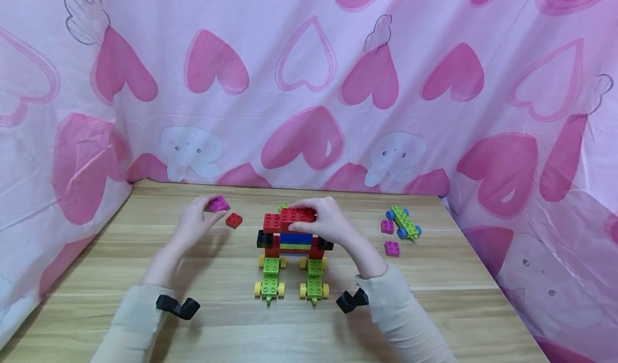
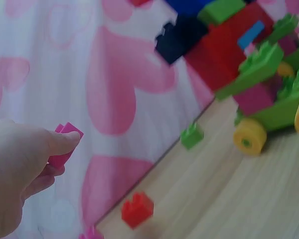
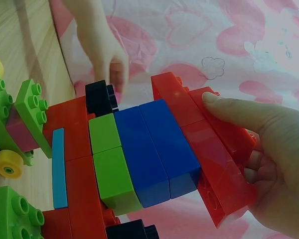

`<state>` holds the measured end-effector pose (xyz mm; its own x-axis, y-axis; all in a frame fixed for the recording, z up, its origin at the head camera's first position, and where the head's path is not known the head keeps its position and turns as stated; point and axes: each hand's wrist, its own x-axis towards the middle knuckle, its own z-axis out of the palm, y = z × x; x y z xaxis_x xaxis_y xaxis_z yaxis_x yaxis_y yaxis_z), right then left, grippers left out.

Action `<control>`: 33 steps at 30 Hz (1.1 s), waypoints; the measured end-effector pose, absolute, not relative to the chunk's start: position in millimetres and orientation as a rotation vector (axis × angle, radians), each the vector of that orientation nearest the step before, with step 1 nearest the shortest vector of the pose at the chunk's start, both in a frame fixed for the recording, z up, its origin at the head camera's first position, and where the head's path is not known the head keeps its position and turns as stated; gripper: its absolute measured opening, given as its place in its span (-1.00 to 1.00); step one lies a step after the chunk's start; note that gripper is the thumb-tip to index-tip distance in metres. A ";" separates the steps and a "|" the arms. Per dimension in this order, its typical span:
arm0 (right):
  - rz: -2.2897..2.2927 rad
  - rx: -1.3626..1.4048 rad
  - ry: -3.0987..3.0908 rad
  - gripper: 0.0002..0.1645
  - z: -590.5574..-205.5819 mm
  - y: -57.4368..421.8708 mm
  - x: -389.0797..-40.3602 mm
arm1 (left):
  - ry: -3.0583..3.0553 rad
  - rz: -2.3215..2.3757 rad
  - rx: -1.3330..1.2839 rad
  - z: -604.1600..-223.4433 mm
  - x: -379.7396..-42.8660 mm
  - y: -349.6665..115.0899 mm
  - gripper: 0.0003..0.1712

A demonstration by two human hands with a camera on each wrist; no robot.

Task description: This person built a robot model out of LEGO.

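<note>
My left hand [image 1: 195, 221] pinches a pink toy brick [image 2: 65, 148] between thumb and fingers, to the left of a built figure. My right hand [image 1: 330, 221] grips a red brick [image 3: 229, 132] at the top of that figure, thumb on one side and fingers partly hidden on the other. Beneath it the figure has more red bricks, blue bricks [image 3: 152, 152], light green bricks [image 3: 112, 172] and black bricks [image 1: 264, 239] at both sides. It stands on two green wheeled bases [image 1: 270, 287] with yellow wheels.
A loose red brick [image 1: 234, 221] lies between my left hand and the figure, and a green brick [image 2: 192, 136] lies behind the figure. To the right are two pink bricks [image 1: 392, 249] and a green car base [image 1: 404, 221] with blue wheels. A heart-patterned curtain [image 1: 304, 138] borders the wooden table [image 1: 232, 331].
</note>
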<state>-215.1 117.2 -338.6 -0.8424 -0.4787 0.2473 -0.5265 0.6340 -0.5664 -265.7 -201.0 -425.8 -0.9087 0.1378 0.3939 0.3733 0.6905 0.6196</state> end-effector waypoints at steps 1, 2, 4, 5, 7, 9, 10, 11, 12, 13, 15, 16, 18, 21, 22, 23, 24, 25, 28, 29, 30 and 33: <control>0.994 0.857 -2.771 -0.50 -338.5 117.3 -215.1 | -2.584 -1.053 -0.415 -422.8 -264.2 -197.0 -0.47; 0.998 0.858 -2.770 -0.50 -338.5 117.4 -215.4 | -2.584 -1.051 -0.428 -419.7 -262.5 -193.1 -0.47; 1.001 0.856 -2.771 -0.50 -338.6 117.5 -215.7 | -2.585 -1.054 -0.463 -413.6 -258.7 -184.8 -0.46; 1.003 0.857 -2.770 -0.50 -338.5 117.5 -215.8 | -2.583 -1.055 -0.482 -411.0 -256.6 -180.9 -0.45; 1.005 0.853 -2.773 -0.50 -338.0 117.8 -216.1 | -2.565 -1.052 -0.538 -405.4 -252.8 -172.8 -0.45; 1.000 0.850 -2.776 -0.51 -338.0 117.9 -216.6 | -2.543 -1.052 -0.600 -400.1 -248.5 -165.1 -0.45; 0.996 0.848 -2.780 -0.51 -337.9 118.0 -216.7 | -2.533 -1.055 -0.626 -397.8 -246.2 -161.6 -0.46; 0.993 0.848 -2.784 -0.51 -337.9 118.1 -216.8 | -2.523 -1.061 -0.650 -395.4 -243.7 -158.2 -0.47; 0.990 0.848 -2.786 -0.51 -337.9 118.1 -217.0 | -2.510 -1.063 -0.675 -393.1 -241.3 -155.1 -0.48; 0.986 0.850 -2.787 -0.51 -337.6 118.1 -217.0 | -2.498 -1.062 -0.701 -390.8 -238.8 -152.1 -0.49; 0.981 0.856 -2.784 -0.51 -337.6 118.1 -217.0 | -2.485 -1.072 -0.738 -387.8 -234.3 -147.4 -0.51; 0.983 0.854 -2.787 -0.51 -337.8 118.0 -216.9 | -2.478 -1.076 -0.753 -386.7 -232.2 -145.6 -0.51; 0.982 0.856 -2.787 -0.51 -338.5 117.6 -216.3 | -2.466 -1.078 -0.779 -385.6 -228.4 -142.7 -0.52; 0.978 0.849 -2.790 -0.50 -339.0 117.3 -216.0 | -2.455 -1.090 -0.789 -384.3 -225.1 -140.1 -0.51; 0.973 0.850 -2.792 -0.50 -339.1 117.2 -215.8 | -2.452 -1.091 -0.788 -384.0 -224.0 -139.7 -0.51; 0.967 0.855 -2.791 -0.50 -339.4 117.2 -216.1 | -2.447 -1.093 -0.788 -383.9 -223.1 -139.4 -0.51; 0.967 0.853 -2.792 -0.50 -339.5 117.1 -216.1 | -2.441 -1.098 -0.788 -383.7 -222.2 -139.2 -0.51; 0.969 0.855 -2.791 -0.50 -339.6 116.9 -216.3 | -2.436 -1.101 -0.789 -383.6 -221.4 -139.1 -0.51; 0.972 0.855 -2.790 -0.50 -339.9 116.8 -216.7 | -2.426 -1.104 -0.803 -383.6 -219.5 -138.9 -0.51; 0.973 0.851 -2.791 -0.50 -340.0 116.9 -216.7 | -2.426 -1.105 -0.809 -383.6 -218.6 -138.9 -0.51; 0.975 0.848 -2.793 -0.50 -339.7 116.9 -216.4 | -2.425 -1.106 -0.816 -383.4 -217.7 -138.7 -0.51; 0.975 0.845 -2.793 -0.50 -339.0 117.3 -215.9 | -2.425 -1.104 -0.847 -382.4 -216.2 -137.4 -0.51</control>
